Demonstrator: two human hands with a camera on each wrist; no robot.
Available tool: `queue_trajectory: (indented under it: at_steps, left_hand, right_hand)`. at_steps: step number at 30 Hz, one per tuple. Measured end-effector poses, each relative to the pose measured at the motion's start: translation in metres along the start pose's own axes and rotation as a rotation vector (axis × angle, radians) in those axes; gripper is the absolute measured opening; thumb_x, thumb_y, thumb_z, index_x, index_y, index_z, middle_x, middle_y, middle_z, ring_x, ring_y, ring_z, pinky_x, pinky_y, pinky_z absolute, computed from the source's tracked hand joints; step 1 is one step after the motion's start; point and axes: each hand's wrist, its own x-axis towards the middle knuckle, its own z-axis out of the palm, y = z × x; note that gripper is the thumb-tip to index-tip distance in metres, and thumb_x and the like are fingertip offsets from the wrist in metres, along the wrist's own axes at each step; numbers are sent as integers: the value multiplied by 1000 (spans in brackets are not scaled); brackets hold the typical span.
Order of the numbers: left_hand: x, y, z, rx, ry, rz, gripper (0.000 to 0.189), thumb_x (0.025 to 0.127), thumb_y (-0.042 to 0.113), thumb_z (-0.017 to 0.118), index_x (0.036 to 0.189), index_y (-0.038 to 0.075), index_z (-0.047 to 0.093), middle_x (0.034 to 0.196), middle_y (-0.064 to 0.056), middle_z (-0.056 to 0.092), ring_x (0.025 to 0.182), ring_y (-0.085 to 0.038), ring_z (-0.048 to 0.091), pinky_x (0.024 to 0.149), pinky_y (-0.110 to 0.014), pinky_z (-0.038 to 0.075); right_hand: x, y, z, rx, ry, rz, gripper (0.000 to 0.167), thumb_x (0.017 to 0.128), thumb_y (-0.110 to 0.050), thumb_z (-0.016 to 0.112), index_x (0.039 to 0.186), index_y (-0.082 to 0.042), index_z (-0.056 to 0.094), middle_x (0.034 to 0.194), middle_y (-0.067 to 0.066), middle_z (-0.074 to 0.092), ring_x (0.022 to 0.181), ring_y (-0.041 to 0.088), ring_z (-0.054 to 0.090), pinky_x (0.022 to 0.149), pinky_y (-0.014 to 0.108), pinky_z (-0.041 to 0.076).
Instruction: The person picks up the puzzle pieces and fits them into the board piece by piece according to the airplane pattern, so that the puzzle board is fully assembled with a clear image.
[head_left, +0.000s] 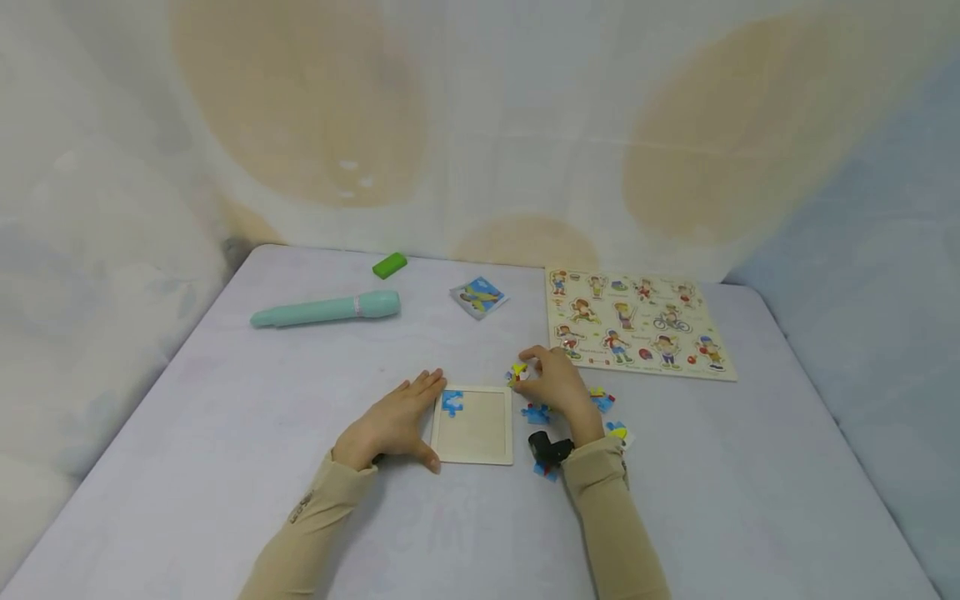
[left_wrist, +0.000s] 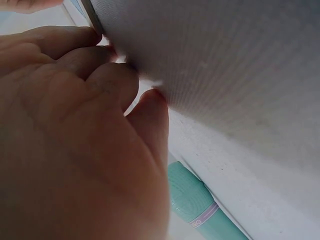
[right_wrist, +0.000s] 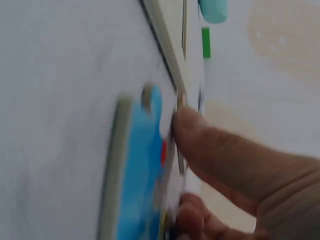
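Note:
A square wooden puzzle tray lies flat on the table, with one blue jigsaw piece in its far left corner. My left hand rests along the tray's left side, its fingers stretched out and the thumb near the front corner. Just beyond the tray's right edge, my right hand pinches a yellow and white jigsaw piece between thumb and fingers. Under and around that hand lie several loose pieces, among them a blue one; the right wrist view shows another blue piece close up.
At the back right lies a wooden board with pictures of children at sports. A small picture card with a plane lies behind the tray. Farther left are a turquoise microphone-shaped object and a green block. Fabric hangs behind the table.

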Motion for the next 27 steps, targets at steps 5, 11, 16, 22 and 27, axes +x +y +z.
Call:
queue_trajectory:
  at_steps: [5, 11, 16, 22, 27]
  left_hand:
    - [-2, 0, 0, -10, 2, -2, 126, 53, 39, 93, 152, 0, 26, 162, -15, 19, 151, -33, 15, 124, -50, 16]
    - [-2, 1, 0, -12, 3, 0, 125, 54, 39, 93, 151, -1, 26, 161, -15, 20, 151, -33, 15, 124, -50, 16]
    - [-3, 0, -1, -14, 5, -11, 125, 54, 38, 93, 151, -1, 26, 161, -15, 20, 151, -33, 15, 123, -50, 16]
    - [-3, 1, 1, -30, 10, -9, 124, 54, 36, 94, 151, -1, 27, 161, -15, 20, 151, -33, 14, 123, -50, 16]
    - [-1, 2, -1, -10, 4, 1, 125, 53, 39, 93, 151, -2, 26, 161, -16, 20, 150, -34, 15, 123, -50, 16]
  right_hand:
    - [-6, 9, -10, 68, -103, -64, 56, 80, -15, 79, 128, 0, 54, 114, 19, 54, 95, 27, 51, 85, 40, 48]
    - [-17, 25, -19, 70, -224, -182, 47, 73, -13, 84, 110, -3, 57, 114, 14, 53, 104, 26, 50, 95, 40, 45]
    - [-19, 24, -15, -32, -180, -248, 27, 73, -12, 83, 91, -8, 64, 101, 8, 54, 91, 19, 50, 83, 33, 46]
    - [-17, 17, -11, -38, -111, -147, 20, 78, -5, 78, 89, -9, 62, 90, 4, 59, 79, 17, 51, 70, 28, 44]
    - [-17, 17, -11, -15, -131, -146, 32, 80, -2, 75, 109, -8, 63, 99, 8, 61, 89, 20, 54, 79, 34, 50]
